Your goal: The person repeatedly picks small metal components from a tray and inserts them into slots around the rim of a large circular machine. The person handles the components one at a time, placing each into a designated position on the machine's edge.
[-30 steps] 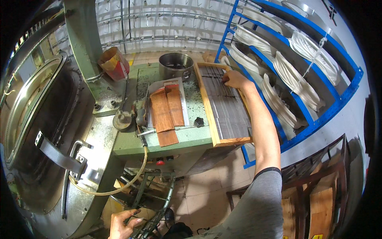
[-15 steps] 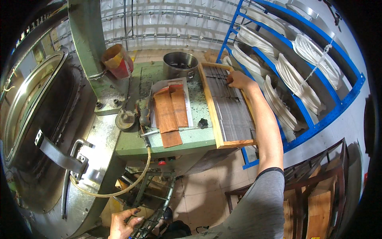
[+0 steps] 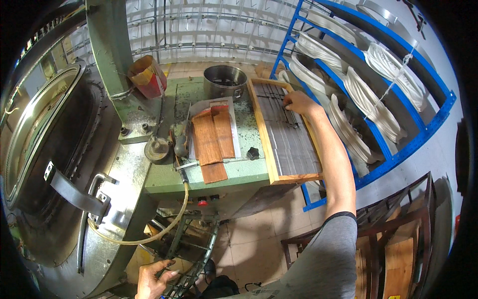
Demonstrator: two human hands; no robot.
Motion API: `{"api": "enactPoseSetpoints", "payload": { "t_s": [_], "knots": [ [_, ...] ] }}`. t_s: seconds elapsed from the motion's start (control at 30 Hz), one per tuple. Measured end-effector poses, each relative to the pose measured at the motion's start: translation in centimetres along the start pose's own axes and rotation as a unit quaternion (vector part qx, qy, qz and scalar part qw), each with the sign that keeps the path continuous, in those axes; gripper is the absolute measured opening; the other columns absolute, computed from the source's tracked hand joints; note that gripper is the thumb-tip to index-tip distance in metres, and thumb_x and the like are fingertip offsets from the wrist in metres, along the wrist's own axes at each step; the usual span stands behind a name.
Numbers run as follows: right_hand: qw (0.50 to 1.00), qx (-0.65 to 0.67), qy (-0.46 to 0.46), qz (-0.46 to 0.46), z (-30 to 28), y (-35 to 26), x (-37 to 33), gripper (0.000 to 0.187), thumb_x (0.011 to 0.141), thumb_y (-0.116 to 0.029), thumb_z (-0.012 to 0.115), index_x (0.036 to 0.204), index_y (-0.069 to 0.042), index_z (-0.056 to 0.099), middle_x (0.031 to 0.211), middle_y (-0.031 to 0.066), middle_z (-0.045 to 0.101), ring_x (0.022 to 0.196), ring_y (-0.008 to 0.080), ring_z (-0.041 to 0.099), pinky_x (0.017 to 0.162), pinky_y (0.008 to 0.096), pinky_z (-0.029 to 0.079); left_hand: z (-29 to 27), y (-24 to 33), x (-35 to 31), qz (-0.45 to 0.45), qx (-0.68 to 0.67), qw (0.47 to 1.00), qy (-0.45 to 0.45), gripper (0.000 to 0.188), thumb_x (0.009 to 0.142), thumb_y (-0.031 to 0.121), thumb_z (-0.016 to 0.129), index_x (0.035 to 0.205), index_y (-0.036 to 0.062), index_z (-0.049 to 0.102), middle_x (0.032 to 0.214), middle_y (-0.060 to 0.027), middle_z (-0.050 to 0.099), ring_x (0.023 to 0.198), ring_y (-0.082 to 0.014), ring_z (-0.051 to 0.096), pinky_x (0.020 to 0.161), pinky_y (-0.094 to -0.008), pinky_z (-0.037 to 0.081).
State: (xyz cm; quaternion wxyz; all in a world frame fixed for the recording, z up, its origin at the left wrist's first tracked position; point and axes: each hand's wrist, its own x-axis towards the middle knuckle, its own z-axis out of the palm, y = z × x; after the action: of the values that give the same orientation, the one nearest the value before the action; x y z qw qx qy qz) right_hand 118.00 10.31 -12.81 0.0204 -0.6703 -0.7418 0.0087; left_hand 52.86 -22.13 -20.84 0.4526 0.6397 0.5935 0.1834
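A shallow wooden tray (image 3: 264, 130) sits at the right side of the green worktop, filled with flat grey strips (image 3: 291, 149). Several thin dark rods (image 3: 271, 93) lie across the strips in its far part. My right hand (image 3: 297, 103) reaches over the tray's right edge, its fingers curled and pinched down among these rods. Whatever its fingertips hold is hidden. Low in front, away from the worktop, my left hand (image 3: 153, 280) has its thumb and forefinger apart, with dark marks on the fingers and nothing visible between them.
Brown rectangular sheets (image 3: 214, 137) lie on paper mid-worktop, near a steel pot (image 3: 225, 82) and a black knob (image 3: 253, 153). A machine with an oval steel rim (image 3: 45, 129) stands left, a hose (image 3: 149, 242) looping below. A blue rack (image 3: 383, 167) holds white rolls at right.
My right hand stays at the same part of the tray, with only a slight shift among the dark rods. My left hand is almost unmoved.
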Motion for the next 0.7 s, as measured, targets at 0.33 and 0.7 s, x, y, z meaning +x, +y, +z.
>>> {"api": "enactPoseSetpoints", "payload": {
  "t_s": [0.33, 0.7],
  "knots": [
    [0.996, -0.058, 0.02, 0.06, 0.9, -1.3, -0.9, 0.031, 0.095, -0.02, 0.075, 0.118, 0.0, 0.074, 0.116, 0.0224, 0.073, 0.115, 0.0402, 0.067, 0.1, 0.0492, 0.052, 0.1, -0.3, -0.5, 0.002, 0.007, 1.0, -0.002, 0.036, 0.082, 0.014, 0.088, 0.112, -0.0046, 0.078, 0.098, -0.0203, 0.08, 0.089, -0.0237, 0.077, 0.081, -0.0354, 0.057],
    [0.994, 0.036, 0.1, 0.017, 1.0, 0.3, -0.5, 0.026, 0.096, -0.018, 0.069, 0.113, 0.001, 0.073, 0.109, 0.0239, 0.075, 0.107, 0.0409, 0.071, 0.091, 0.0481, 0.054, -0.5, -1.1, -0.9, -0.002, 0.016, 1.0, 0.003, 0.037, 0.083, 0.017, 0.089, 0.113, -0.003, 0.078, 0.09, -0.0143, 0.08, 0.079, -0.0173, 0.072, 0.076, -0.0337, 0.056]
  ]
}}
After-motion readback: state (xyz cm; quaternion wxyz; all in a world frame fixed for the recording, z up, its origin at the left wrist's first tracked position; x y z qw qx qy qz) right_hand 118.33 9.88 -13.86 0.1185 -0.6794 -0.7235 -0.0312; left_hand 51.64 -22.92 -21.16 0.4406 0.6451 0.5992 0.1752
